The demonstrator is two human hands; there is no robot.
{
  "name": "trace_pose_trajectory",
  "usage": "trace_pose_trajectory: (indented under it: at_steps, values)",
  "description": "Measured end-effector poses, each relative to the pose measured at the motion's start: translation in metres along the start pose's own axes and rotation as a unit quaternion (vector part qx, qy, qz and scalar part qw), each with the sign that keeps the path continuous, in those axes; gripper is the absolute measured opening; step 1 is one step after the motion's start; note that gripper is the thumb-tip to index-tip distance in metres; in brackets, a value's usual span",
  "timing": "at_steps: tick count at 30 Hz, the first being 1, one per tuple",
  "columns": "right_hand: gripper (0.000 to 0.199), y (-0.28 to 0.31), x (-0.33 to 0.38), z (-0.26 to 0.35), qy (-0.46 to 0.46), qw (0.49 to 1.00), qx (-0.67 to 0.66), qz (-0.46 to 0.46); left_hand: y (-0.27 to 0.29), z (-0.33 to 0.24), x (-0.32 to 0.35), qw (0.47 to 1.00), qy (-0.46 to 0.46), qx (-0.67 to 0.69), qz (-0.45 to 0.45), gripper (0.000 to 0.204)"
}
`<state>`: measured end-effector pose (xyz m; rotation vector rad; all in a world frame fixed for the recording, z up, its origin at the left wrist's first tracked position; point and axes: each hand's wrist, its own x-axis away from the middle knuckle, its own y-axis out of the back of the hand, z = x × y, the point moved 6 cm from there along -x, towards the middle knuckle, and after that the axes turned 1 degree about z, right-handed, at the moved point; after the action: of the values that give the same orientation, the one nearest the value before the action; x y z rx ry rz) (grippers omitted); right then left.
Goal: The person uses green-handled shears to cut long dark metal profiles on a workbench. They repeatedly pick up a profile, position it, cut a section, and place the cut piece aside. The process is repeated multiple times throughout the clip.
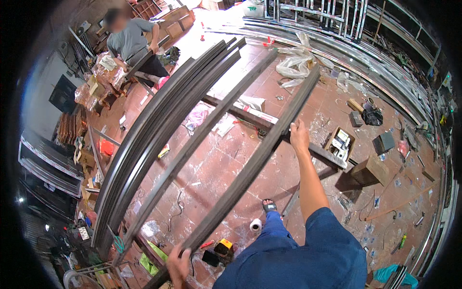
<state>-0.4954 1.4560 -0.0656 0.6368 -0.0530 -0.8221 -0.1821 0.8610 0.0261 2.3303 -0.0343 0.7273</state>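
I'm mid-carry, my left hand at seven o'clock and right hand at one both clamped on the long dark steel bar, which next needs level steering beside the stacked bars.

head cam | worn high, looks steeply down | wide fisheye, edges curved | floor well below, forearms near

Workshop floor of reddish tiles, paint-spattered and littered; metal racks stand well left of the hands.
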Motion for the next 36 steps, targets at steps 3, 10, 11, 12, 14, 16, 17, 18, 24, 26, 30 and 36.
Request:
trace_pose_trajectory:
  at_steps: [3, 10, 11, 12, 14, 16, 17, 18, 24, 26, 30, 36]
  values:
    - [0.041, -0.052, -0.035, -0.015, -0.166, 0.962, -0.204, 0.068, -0.059, -0.138, -0.073, 0.967, -0.177, -0.135, -0.124, 0.065]
    - [0.035, -0.063, -0.094, -0.052, -0.138, 0.99, -0.024, 0.019, -0.172, -0.277, -0.21, 0.975, -0.113, -0.171, 0.087, 0.073]
    - [0.038, -0.061, -0.097, -0.055, -0.102, 0.995, 0.02, 0.012, -0.179, -0.27, -0.219, 0.972, -0.115, -0.185, 0.086, 0.072]
    - [0.038, -0.061, -0.095, -0.046, -0.076, 0.994, 0.08, 0.002, -0.185, -0.262, -0.223, 0.97, -0.111, -0.197, 0.088, 0.071]
    - [0.034, -0.055, -0.094, -0.024, -0.032, 0.985, 0.168, 0.029, -0.189, -0.254, -0.224, 0.977, -0.084, -0.179, 0.077, 0.069]
    - [0.031, -0.051, -0.095, -0.013, 0.007, 0.98, 0.194, 0.043, -0.189, -0.258, -0.22, 0.979, -0.077, -0.179, 0.063, 0.067]
    - [0.031, -0.048, -0.096, -0.01, -0.002, 0.98, 0.193, 0.054, -0.188, -0.265, -0.219, 0.977, -0.087, -0.186, 0.055, 0.066]
    - [0.031, -0.046, -0.098, -0.008, -0.01, 0.979, 0.193, 0.065, -0.188, -0.268, -0.22, 0.976, -0.096, -0.191, 0.047, 0.066]
    - [0.026, -0.059, -0.1, -0.029, 0.038, 0.985, 0.167, 0.03, -0.188, -0.274, -0.219, 0.971, -0.11, -0.209, 0.034, 0.063]
    - [0.024, -0.062, -0.105, -0.032, 0.055, 0.986, 0.16, 0.015, -0.188, -0.278, -0.217, 0.966, -0.111, -0.233, 0.029, 0.063]
    - [0.023, -0.062, -0.136, -0.031, 0.068, 0.985, 0.156, 0.003, -0.186, -0.28, -0.215, 0.957, -0.102, -0.272, 0.022, 0.065]
    - [0.029, -0.068, -0.199, -0.058, 0.064, 0.982, 0.179, 0.003, -0.186, -0.278, -0.217, 0.953, -0.102, -0.284, 0.013, 0.066]
